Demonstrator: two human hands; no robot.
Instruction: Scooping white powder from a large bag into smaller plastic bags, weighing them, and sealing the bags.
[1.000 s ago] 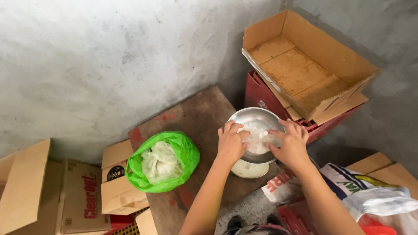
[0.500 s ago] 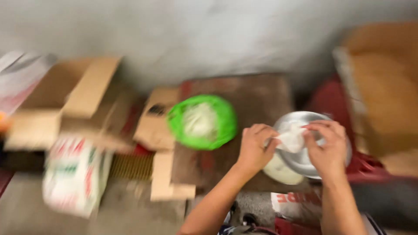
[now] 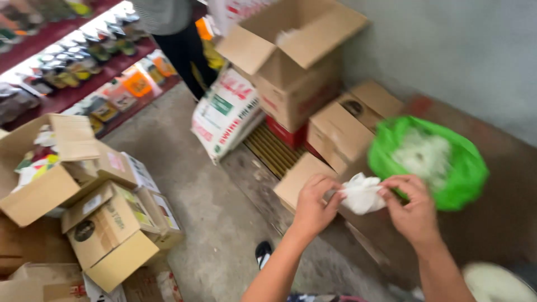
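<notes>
white crumpled bag (image 3: 362, 193), blurred, maybe plastic | left hand (image 3: 314, 204) grip: grasping it | right hand (image 3: 413, 210) grip: same

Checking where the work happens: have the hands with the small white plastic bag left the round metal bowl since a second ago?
Yes. Both hands hold the small white plastic bag left of the green plastic bag; earlier they were over the bowl, right of it.

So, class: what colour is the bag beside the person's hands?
Bright green bag, clearest in the head view.
</notes>
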